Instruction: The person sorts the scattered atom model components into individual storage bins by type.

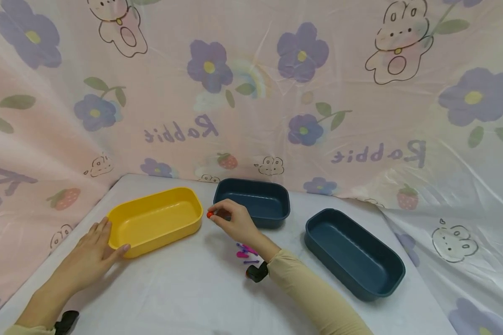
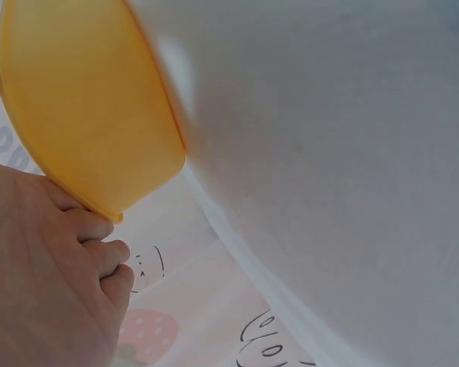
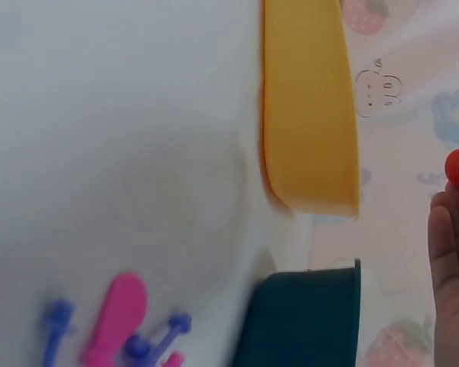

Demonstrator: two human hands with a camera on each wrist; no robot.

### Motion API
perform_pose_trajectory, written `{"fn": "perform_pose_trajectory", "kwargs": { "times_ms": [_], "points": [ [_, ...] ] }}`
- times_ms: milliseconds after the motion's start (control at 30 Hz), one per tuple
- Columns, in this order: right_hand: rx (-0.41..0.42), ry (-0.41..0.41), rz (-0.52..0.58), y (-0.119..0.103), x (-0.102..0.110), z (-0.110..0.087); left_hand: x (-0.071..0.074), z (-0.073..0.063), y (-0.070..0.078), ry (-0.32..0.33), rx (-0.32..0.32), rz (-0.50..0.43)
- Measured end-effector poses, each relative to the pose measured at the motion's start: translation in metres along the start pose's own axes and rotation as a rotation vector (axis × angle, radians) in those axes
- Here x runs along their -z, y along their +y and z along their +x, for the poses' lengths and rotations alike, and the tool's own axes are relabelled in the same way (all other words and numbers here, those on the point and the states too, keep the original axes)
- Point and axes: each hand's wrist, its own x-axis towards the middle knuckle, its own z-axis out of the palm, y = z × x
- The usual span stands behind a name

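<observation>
My right hand point(image 1: 236, 222) pinches a small red rounded piece point(image 3: 456, 167) between thumb and fingertips. It hangs just off the right end of the yellow bin point(image 1: 161, 239), in front of the middle dark blue bin point(image 1: 255, 186). At the yellow bin's left end rests my left hand point(image 1: 85, 258), its fingers extended along the rim and its thumb by the front wall. Under the right forearm several small pink and purple pieces lie on the white cloth, among them a pink paddle-shaped one point(image 3: 121, 313) and a purple stick with knobbed ends point(image 3: 168, 336).
A second dark blue bin point(image 1: 356, 253) stands at an angle on the right. Behind the bins hangs a printed rabbit-and-flower curtain point(image 1: 251, 111), which also closes in both sides. An orange-red bit shows beside the black wrist camera point(image 1: 257, 272) on the right arm.
</observation>
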Motion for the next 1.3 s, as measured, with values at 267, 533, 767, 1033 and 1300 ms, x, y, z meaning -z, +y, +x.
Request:
{"fn": "perform_pose_trajectory", "kwargs": {
  "times_ms": [267,533,767,1033,1300],
  "points": [
    [0.000,-0.029,-0.066,0.005,-0.020,0.030,-0.001,0.000,-0.002,0.001,-0.005,-0.002],
    [-0.035,-0.064,-0.075,0.010,-0.044,0.057,-0.003,-0.003,-0.004,0.008,-0.015,-0.008],
    [-0.078,-0.086,-0.118,0.010,-0.064,0.079,-0.003,-0.001,-0.004,0.012,-0.020,-0.003],
    [-0.133,-0.142,-0.193,0.018,-0.077,0.095,0.000,0.001,-0.001,0.019,-0.026,0.000],
    [-0.154,-0.166,-0.255,0.019,-0.085,0.104,0.000,0.000,-0.001,0.004,-0.007,-0.020]
  ]
}}
